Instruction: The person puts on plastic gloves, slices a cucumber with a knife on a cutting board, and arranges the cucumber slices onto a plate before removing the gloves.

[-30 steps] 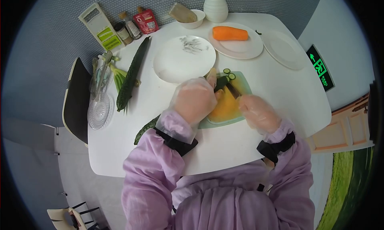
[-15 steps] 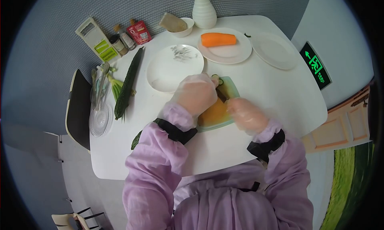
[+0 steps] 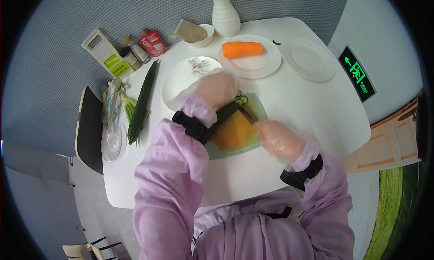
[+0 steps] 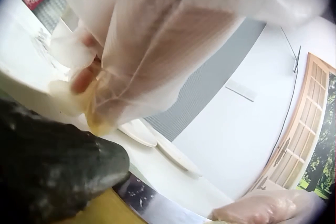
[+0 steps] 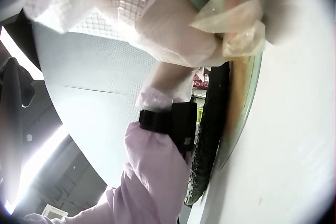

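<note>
My gloved right hand grips a knife, whose pale green handle shows in the right wrist view. The blade rests at the cut end of a dark green cucumber lying across the cutting board. Several thin cucumber slices lie by that end. Gloved too, my left hand hovers off the cucumber, over the near right edge of the patterned plate. Its fingers bend downward in the left wrist view; I cannot tell whether something is between them.
A peeled carrot lies on a white plate, with another plate to its right. A second cucumber, spring onions and a glass dish are at the left. Behind stand a grater, bottles, a red pouch and a vase.
My left hand has lifted off the cucumber and moved up and left toward the patterned plate, uncovering the cucumber's cut end. The right hand keeps the knife at the board.
</note>
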`<state>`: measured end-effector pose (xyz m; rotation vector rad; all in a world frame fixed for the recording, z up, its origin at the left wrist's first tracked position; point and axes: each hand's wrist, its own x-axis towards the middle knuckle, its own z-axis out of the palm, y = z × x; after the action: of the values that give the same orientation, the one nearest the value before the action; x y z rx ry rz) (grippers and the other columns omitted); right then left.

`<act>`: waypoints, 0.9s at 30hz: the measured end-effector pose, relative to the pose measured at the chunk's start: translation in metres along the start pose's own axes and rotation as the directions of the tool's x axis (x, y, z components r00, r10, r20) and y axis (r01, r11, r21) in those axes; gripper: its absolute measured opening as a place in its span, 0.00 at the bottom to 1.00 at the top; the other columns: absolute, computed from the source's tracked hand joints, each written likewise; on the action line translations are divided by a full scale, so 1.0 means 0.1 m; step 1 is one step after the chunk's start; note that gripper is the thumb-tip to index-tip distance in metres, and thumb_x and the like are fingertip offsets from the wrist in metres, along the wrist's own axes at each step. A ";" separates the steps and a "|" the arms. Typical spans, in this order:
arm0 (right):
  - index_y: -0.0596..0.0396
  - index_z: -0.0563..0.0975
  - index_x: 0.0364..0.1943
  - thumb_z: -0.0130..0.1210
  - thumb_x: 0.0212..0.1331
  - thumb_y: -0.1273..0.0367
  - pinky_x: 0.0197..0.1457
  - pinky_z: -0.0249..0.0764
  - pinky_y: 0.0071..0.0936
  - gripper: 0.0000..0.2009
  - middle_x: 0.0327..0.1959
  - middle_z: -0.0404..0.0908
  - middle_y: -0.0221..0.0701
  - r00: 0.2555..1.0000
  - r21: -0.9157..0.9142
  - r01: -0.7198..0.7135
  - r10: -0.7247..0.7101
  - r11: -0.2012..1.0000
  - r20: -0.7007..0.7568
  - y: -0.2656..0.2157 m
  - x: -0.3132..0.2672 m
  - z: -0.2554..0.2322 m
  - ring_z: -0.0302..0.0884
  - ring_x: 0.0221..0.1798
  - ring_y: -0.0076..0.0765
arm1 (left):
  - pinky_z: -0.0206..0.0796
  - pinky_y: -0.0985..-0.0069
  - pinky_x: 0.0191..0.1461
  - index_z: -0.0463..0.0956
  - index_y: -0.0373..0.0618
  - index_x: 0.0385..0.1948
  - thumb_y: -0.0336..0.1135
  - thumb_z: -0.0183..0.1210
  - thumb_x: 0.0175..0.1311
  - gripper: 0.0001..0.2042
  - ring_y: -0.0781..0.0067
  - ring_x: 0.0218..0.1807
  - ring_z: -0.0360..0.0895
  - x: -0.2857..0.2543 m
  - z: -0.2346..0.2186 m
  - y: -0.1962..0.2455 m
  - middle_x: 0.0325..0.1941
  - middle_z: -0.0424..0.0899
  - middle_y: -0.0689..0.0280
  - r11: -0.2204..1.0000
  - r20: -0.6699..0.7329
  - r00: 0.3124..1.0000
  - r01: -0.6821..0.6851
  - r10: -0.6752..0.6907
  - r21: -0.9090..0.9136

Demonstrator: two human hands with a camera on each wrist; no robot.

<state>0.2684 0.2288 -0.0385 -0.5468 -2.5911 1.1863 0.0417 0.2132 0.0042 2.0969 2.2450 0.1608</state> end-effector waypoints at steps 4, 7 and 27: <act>0.60 0.71 0.29 0.45 0.55 0.70 0.33 0.65 0.44 0.07 0.25 0.73 0.46 0.993 -0.044 0.097 -0.100 0.994 -0.065 0.16 0.00 0.09 0.70 0.30 0.58 | 0.69 0.62 0.39 0.80 0.45 0.31 0.34 0.52 0.51 0.10 0.52 0.34 0.77 0.14 -0.03 -0.02 0.30 0.80 0.53 0.995 0.148 0.984 -0.095 0.096 -0.014; 0.60 0.71 0.29 0.45 0.54 0.70 0.32 0.65 0.45 0.07 0.24 0.73 0.46 0.996 -0.050 0.066 -0.069 0.997 -0.056 0.15 0.01 0.09 0.70 0.29 0.58 | 0.68 0.63 0.39 0.79 0.44 0.30 0.33 0.52 0.50 0.09 0.53 0.33 0.77 0.17 -0.08 0.04 0.29 0.80 0.54 0.992 0.211 0.971 -0.098 0.114 -0.085; 0.58 0.71 0.30 0.46 0.56 0.70 0.34 0.66 0.46 0.06 0.26 0.73 0.46 0.997 -0.164 0.040 -0.050 0.986 -0.056 0.07 -0.02 0.08 0.70 0.31 0.58 | 0.67 0.65 0.41 0.78 0.42 0.35 0.32 0.62 0.42 0.15 0.54 0.36 0.77 0.13 -0.24 0.17 0.33 0.81 0.55 0.960 0.262 0.927 -0.231 0.267 -0.160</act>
<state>0.2689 0.2268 -0.0494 -0.5441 -2.6492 0.9355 0.0544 0.2269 0.0306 2.1731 1.7599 0.0136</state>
